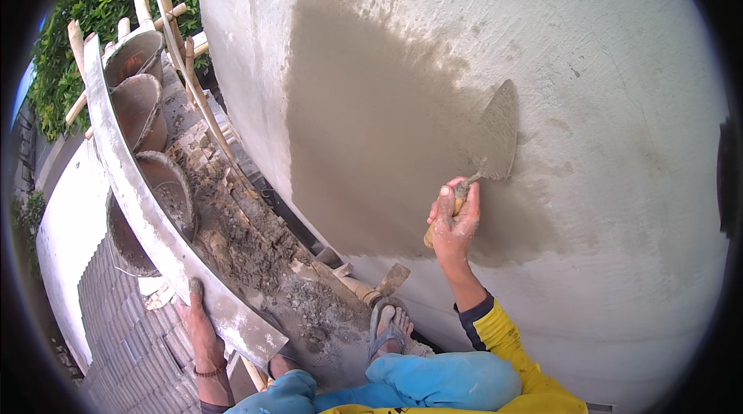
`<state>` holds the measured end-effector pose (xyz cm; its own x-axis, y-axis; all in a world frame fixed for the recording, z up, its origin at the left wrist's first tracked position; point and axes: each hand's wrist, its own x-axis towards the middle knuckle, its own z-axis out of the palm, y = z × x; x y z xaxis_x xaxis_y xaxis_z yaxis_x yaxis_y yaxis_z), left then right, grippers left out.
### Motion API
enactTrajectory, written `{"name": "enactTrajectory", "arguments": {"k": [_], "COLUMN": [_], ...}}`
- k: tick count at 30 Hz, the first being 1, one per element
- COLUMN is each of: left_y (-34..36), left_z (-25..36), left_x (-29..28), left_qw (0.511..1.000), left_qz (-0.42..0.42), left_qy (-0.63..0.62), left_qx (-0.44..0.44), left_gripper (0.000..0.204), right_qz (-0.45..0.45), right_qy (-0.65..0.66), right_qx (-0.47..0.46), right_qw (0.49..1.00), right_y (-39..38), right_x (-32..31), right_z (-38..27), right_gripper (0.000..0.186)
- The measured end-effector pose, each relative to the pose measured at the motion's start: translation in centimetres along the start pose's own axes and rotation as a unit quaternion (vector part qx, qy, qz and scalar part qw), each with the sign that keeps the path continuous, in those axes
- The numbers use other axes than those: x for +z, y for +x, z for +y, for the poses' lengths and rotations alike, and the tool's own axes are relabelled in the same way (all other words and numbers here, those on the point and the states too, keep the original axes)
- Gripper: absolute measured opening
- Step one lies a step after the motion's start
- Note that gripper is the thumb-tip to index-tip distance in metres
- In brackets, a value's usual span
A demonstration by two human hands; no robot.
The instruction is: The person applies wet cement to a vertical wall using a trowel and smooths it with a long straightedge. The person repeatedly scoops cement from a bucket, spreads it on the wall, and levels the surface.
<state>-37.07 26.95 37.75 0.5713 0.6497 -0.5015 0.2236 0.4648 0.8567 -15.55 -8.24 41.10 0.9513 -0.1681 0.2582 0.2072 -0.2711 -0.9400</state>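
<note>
My right hand (455, 222) is closed round the yellowish handle of a pointed trowel (497, 129). Its mortar-smeared blade lies against or close to the wall, at the right side of a dark patch of wet mortar (371, 120). The rest of the wall (619, 66) is pale and rough. At the lower left my left hand (200, 323) grips the edge of a long, flat metal straightedge (155, 213), its thumb on the near face. The straightedge slants up and away to the far left, in front of several buckets; the fingers behind it are hidden.
Mortar-stained buckets (139, 111) stand in a row along the left of the scaffold platform (255, 251), which is littered with mortar and rubble. Bamboo poles (174, 27) rise at its far end. My sandalled foot (392, 325) stands near the wall. Beyond the edge lies a tiled roof (128, 337).
</note>
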Motion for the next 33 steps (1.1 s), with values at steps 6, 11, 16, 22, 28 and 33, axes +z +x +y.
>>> {"name": "enactTrajectory", "arguments": {"k": [6,11,16,22,28,33], "left_y": [0.5,1.1,1.1,0.9,1.2,1.1], "left_z": [-1.0,-1.8,-1.8,-1.1,-1.4,-1.5], "left_x": [-0.3,-0.4,0.0,-0.2,0.0,-0.4], "left_qw": [1.000,0.999,0.999,1.000,0.997,0.999], "left_qz": [-0.006,0.001,0.025,-0.003,-0.036,-0.015], "left_qy": [-0.010,-0.032,-0.013,-0.009,-0.051,-0.041], "left_qx": [0.021,0.031,0.029,0.019,0.041,0.033], "left_gripper": [0.065,0.060,0.056,0.054,0.057,0.057], "right_qz": [-0.073,-0.116,-0.137,-0.088,-0.112,-0.153], "right_qy": [-0.147,-0.186,-0.220,-0.178,-0.182,-0.201], "right_qx": [-0.076,-0.053,-0.008,-0.020,0.028,0.084], "right_qw": [0.984,0.974,0.966,0.980,0.976,0.964], "right_y": [5.9,10.5,12.9,14.0,14.2,15.7], "right_x": [6.5,12.7,17.6,19.2,21.7,23.5], "right_z": [0.6,-2.3,-7.5,-11.5,-12.2,-10.6], "right_gripper": [0.019,0.021,0.026,0.030,0.040,0.039]}}
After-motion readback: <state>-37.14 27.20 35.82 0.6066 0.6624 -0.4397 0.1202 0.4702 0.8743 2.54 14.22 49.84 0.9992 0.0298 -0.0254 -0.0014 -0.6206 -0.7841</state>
